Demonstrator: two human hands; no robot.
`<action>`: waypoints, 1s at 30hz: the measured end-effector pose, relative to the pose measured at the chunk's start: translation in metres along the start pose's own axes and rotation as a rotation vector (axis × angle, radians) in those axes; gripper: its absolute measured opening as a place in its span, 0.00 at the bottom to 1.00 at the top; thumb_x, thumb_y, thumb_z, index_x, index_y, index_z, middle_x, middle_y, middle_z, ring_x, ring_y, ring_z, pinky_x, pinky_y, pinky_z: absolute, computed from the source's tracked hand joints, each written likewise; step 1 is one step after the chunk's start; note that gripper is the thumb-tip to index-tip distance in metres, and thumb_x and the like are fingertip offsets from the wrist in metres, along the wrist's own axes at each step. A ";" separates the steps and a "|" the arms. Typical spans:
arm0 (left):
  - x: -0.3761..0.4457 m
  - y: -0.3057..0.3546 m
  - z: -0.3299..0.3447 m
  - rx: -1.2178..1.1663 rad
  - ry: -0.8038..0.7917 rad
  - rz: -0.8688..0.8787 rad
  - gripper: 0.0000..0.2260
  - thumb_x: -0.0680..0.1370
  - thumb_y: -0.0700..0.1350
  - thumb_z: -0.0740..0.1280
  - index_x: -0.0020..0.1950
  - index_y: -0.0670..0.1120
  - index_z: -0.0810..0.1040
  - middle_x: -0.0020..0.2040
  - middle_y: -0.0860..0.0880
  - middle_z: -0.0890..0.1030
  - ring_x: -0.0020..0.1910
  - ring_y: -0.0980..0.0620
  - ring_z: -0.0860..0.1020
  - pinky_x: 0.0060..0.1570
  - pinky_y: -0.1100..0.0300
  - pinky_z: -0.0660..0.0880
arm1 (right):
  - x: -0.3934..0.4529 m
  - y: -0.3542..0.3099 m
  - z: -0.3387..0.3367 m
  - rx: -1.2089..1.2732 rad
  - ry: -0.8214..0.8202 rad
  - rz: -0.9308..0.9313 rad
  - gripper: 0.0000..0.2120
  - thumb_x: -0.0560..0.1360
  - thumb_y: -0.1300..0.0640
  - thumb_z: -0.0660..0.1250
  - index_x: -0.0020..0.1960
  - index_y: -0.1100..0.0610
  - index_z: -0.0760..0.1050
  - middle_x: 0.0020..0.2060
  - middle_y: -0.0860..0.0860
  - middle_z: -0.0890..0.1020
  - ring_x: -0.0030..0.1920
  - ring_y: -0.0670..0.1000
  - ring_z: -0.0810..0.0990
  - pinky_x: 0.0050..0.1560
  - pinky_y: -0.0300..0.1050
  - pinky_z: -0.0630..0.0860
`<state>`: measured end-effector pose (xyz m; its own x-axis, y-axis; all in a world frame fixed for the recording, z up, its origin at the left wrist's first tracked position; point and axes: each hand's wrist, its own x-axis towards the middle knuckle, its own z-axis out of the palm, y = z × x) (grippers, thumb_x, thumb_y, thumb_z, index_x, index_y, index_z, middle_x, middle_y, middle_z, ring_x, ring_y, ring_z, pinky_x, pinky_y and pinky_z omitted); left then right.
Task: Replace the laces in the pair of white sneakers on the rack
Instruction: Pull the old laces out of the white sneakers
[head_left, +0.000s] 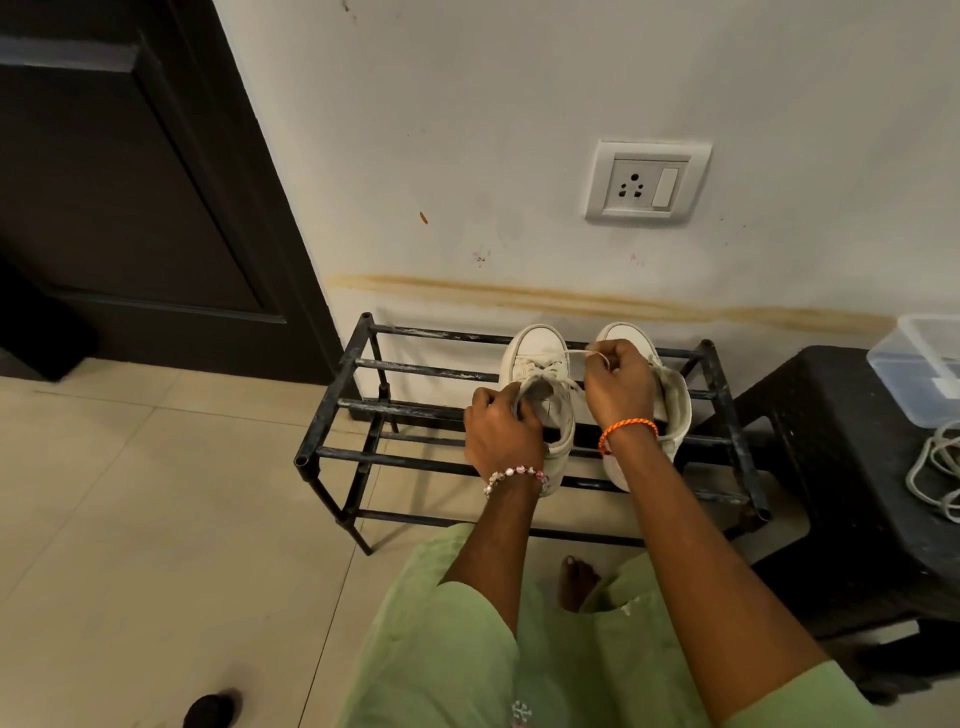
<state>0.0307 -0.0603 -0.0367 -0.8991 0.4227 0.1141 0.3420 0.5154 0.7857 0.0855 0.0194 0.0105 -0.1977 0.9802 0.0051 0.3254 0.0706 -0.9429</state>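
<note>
Head view: two white sneakers stand side by side on the top bars of a black metal shoe rack (332, 395). Left hand (501, 434) grips the open top of the left sneaker (537, 364). Right hand (618, 382) pinches a white lace (576, 354) pulled from that shoe. Behind the right hand sits the right sneaker (675, 405).

- A pale wall (519, 130), scuffed, carries a long yellowish stain (597, 301) low down.
- 1 white socket plate (647, 182) with a switch sits on that wall.
- A dark door (119, 182) stands at the left.
- The floor (156, 519) is beige tile.
- A black stool (852, 493) at the right bears a clear plastic box (919, 369) and white cord (935, 473).
</note>
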 end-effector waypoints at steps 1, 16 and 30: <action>0.001 0.000 0.000 0.005 -0.004 0.004 0.12 0.76 0.45 0.66 0.59 0.47 0.81 0.51 0.45 0.77 0.51 0.45 0.75 0.40 0.58 0.68 | 0.001 0.002 0.001 -0.076 0.006 -0.050 0.06 0.74 0.63 0.62 0.50 0.58 0.76 0.46 0.54 0.79 0.49 0.55 0.77 0.53 0.47 0.74; 0.022 0.011 -0.005 0.161 -0.182 0.213 0.20 0.76 0.43 0.64 0.68 0.49 0.71 0.61 0.43 0.72 0.57 0.43 0.73 0.46 0.51 0.73 | -0.018 0.008 0.013 -0.416 -0.005 0.042 0.09 0.74 0.56 0.66 0.51 0.58 0.82 0.48 0.59 0.83 0.52 0.60 0.79 0.43 0.42 0.70; 0.043 0.021 0.002 0.497 -0.288 0.492 0.13 0.80 0.48 0.58 0.61 0.44 0.73 0.62 0.43 0.72 0.56 0.40 0.73 0.43 0.51 0.69 | -0.026 0.018 0.026 -0.177 0.137 0.184 0.07 0.74 0.57 0.64 0.47 0.59 0.79 0.44 0.57 0.83 0.47 0.58 0.80 0.44 0.46 0.74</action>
<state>0.0001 -0.0295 -0.0164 -0.5272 0.8338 0.1639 0.8298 0.4636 0.3106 0.0726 -0.0093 -0.0150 0.0019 0.9945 -0.1043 0.5026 -0.0911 -0.8597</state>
